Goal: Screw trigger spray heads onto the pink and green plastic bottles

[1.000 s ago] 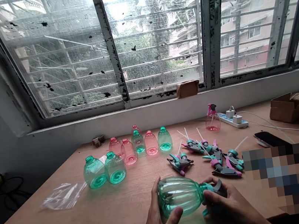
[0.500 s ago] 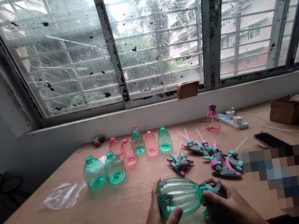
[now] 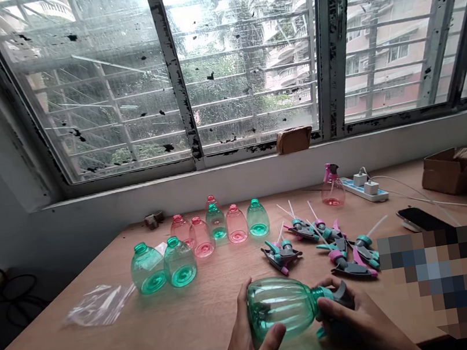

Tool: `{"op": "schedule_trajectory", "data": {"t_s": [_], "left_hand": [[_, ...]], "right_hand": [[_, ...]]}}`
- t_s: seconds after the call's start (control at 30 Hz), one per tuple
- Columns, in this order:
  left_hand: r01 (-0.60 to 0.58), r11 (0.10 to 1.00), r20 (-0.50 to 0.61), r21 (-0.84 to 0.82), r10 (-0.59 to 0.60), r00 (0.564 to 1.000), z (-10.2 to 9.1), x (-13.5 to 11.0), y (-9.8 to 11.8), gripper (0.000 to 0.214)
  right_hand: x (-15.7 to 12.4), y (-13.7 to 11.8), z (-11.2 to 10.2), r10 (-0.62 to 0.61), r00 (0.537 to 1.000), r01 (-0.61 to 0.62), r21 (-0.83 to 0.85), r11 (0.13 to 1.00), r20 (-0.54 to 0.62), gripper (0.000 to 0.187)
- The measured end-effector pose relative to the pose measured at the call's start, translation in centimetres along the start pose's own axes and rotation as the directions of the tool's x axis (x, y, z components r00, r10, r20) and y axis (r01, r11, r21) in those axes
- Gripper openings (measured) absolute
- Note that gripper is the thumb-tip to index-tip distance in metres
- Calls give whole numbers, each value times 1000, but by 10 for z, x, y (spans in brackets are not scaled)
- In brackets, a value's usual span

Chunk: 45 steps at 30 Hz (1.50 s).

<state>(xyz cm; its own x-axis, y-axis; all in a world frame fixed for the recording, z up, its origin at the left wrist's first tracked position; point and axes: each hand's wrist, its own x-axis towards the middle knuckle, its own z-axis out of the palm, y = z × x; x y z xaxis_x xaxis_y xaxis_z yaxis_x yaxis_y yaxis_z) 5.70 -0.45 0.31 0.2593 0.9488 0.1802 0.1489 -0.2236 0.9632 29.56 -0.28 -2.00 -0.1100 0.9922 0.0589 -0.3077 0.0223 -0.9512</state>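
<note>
My left hand (image 3: 256, 341) is wrapped round the base end of a clear green bottle (image 3: 279, 306), which lies tilted on its side above the table's near edge. At the bottle's neck, my right hand (image 3: 360, 317) is closed on a teal and grey spray head (image 3: 342, 294). The spray head sits at the mouth of the bottle; my fingers hide part of it. Just beyond my hands lie several loose spray heads (image 3: 283, 255) in teal, pink and grey, with white tubes.
Several open green bottles (image 3: 179, 263) and pink bottles (image 3: 236, 224) stand at the back left, near a plastic bag (image 3: 99, 306). A pink spray bottle (image 3: 332, 188), a power strip (image 3: 365, 189), a phone (image 3: 425, 218) and a cardboard box (image 3: 448, 173) are on the right.
</note>
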Motion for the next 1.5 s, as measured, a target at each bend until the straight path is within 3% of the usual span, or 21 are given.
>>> {"op": "schedule_trajectory", "data": {"t_s": [0.3,0.47,0.6,0.77,0.9,1.07,1.23,1.5], "left_hand": [[-59,998,8,-33,59,998,-1,1,4,81],[-64,991,-13,-120,62,998,0,-1,1,91],[-68,975,-22,-210,65,998,0,0,5,75],[-36,987,-35,-159,30,999,0,1,3,66],[-84,988,-65,-129,77,995,2,0,-3,74],[8,988,-114,-156,-26,993,0,-1,5,74],[40,984,-60,-173,-51,997,-1,1,11,74],[-67,974,-28,-215,62,998,3,-1,-3,87]], "right_hand": [[0,4,-4,-3,999,2,-12,1000,-42,42],[0,4,-3,-14,999,13,-31,999,-29,40],[1,4,-2,-9,1000,9,-19,1000,-17,40],[1,4,-1,14,999,-13,19,1000,-31,42],[1,3,-1,-10,999,10,-6,1000,-38,43],[0,2,-1,-3,1000,3,-2,1000,-31,41],[-1,-1,1,-24,998,22,-22,1000,-63,42],[0,-3,2,-62,993,52,-95,994,-100,42]]}}
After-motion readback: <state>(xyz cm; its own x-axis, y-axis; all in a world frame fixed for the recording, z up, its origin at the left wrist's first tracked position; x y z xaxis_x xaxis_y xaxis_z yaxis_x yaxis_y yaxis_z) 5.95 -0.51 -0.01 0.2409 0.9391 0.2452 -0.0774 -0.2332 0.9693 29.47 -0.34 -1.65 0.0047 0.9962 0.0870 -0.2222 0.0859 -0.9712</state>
